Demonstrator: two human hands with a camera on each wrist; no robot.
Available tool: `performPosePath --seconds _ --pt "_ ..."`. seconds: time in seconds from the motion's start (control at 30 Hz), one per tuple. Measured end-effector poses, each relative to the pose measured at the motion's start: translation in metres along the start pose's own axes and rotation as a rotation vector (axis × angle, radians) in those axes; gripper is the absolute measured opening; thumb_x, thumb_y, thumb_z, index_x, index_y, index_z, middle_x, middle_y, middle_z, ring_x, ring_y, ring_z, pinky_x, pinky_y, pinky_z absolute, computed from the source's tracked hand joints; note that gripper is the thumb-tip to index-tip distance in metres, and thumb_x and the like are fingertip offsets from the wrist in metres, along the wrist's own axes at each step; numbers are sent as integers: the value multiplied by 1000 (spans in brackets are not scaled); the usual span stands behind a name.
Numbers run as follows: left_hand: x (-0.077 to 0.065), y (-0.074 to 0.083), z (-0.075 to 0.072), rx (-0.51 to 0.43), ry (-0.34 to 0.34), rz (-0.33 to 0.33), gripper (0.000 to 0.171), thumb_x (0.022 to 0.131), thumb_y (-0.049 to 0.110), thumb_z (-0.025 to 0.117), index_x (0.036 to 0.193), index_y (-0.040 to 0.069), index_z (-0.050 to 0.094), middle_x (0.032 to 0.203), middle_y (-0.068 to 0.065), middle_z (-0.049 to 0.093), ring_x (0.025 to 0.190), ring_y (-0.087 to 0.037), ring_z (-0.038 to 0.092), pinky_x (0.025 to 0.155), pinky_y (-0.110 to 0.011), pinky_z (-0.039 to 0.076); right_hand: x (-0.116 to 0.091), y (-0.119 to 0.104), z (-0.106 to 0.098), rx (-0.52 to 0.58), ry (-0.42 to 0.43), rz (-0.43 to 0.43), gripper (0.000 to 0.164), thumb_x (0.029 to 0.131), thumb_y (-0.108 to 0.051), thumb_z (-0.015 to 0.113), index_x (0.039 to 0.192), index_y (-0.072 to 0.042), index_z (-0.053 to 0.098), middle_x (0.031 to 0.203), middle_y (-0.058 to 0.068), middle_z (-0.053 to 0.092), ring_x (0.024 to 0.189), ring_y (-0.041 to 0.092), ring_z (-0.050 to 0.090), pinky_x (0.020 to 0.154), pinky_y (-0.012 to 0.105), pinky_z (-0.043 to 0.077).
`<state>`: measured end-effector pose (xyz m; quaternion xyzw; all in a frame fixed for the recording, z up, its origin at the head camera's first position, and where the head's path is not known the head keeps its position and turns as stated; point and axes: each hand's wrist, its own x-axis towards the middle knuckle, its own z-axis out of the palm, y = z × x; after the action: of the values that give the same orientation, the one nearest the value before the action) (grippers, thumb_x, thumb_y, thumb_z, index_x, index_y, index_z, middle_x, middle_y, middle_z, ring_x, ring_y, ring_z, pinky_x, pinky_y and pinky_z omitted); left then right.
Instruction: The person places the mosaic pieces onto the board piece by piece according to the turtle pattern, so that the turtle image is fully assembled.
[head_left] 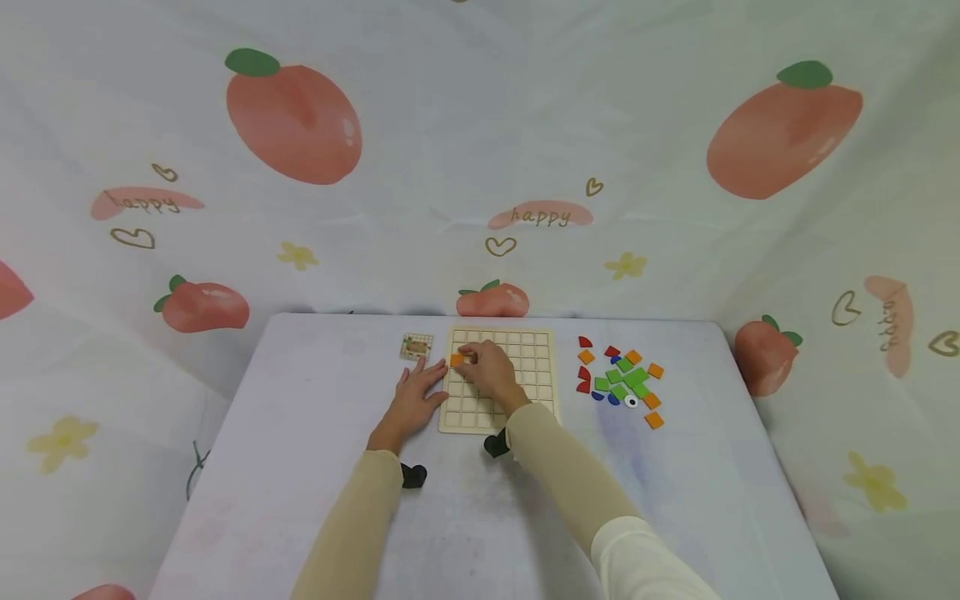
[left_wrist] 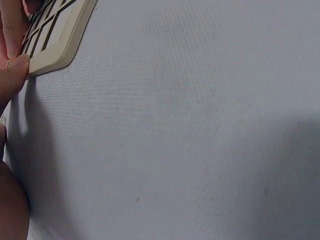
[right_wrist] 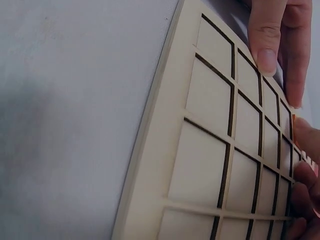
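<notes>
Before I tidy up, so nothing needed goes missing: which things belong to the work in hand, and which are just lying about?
Likely belonging: grid board, orange square at the right fingers, picture card, loose coloured pieces.
Apparently not: thin dark cord beside the table, patterned backdrop.

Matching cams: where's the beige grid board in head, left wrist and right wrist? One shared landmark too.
Head: grid board just right of picture centre and below mid-height, partly hidden by the right hand.
Left wrist: grid board in the upper-left corner, only one corner portion showing.
Right wrist: grid board fills much of the right half, cut off at the bottom.
Shared landmark: left hand, its thumb at the board's edge.
</notes>
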<state>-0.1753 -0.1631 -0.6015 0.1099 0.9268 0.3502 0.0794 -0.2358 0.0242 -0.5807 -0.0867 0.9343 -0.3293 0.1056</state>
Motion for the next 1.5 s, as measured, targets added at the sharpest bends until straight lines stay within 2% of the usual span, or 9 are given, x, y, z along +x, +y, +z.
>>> performPosePath --seconds 0.17,0.27,0.37,0.57,0.67,0.77,0.9,1.2,1.5 --pt "1 0 1 -2 3 -13 56 99 24 65 151 9 50 163 -4 42 160 -35 15 129 -62 4 -3 4 -5 -21 -3 -40 44 94 -35 73 134 -17 67 98 5 62 88 19 57 72 31 49" --pt "1 1 1 -11 1 -18 57 99 23 65 152 9 49 163 -4 42 160 -36 15 130 -61 4 -5 9 -7 -101 21 -59 45 96 -37 70 137 -18 65 110 6 63 102 24 57 85 37 54" --pt "2 0 2 -6 -8 -29 57 100 25 64 153 10 47 164 -2 40 161 -34 13 130 -59 3 -7 13 -9 -201 55 -89 45 98 -39 67 138 -18 64 123 8 62 114 29 54 98 42 53" --pt "2 -2 2 -17 2 -37 57 100 25 64 153 11 47 164 -1 40 161 -32 13 131 -58 2 -13 20 -14 -373 63 -127 50 100 -46 62 143 -21 56 144 8 53 134 35 47 112 55 44" --pt "2 -2 2 -23 8 -31 57 99 23 65 152 9 48 163 -3 41 161 -34 14 130 -60 3 -17 22 -15 -432 18 -103 64 100 -55 57 153 -23 44 159 8 40 149 38 35 120 60 34" --pt "2 -1 3 -20 2 -43 58 99 24 65 153 10 48 164 -2 41 161 -33 14 130 -59 3 -20 26 -16 -472 -35 -62 79 99 -66 48 162 -25 27 171 10 19 159 42 16 126 65 20" --pt "1 1 2 -25 3 -51 59 99 24 66 153 11 47 164 -1 41 161 -33 13 130 -59 2 -23 34 -16 -501 -69 -19 89 96 -75 39 166 -26 14 175 10 1 161 43 0 128 67 5" --pt "1 -1 3 -25 -7 -64 59 100 25 64 154 12 46 165 0 39 162 -30 11 131 -57 1 -34 50 -33 -517 -66 -8 93 94 -78 37 166 -25 10 175 10 -4 161 43 -3 127 69 -2" --pt "1 0 2 -22 -3 -56 60 99 25 65 154 12 45 165 -1 39 161 -32 12 131 -58 2 -36 80 -49 -504 -53 18 96 93 -79 36 166 -24 7 174 11 -7 160 45 -5 125 71 -6"
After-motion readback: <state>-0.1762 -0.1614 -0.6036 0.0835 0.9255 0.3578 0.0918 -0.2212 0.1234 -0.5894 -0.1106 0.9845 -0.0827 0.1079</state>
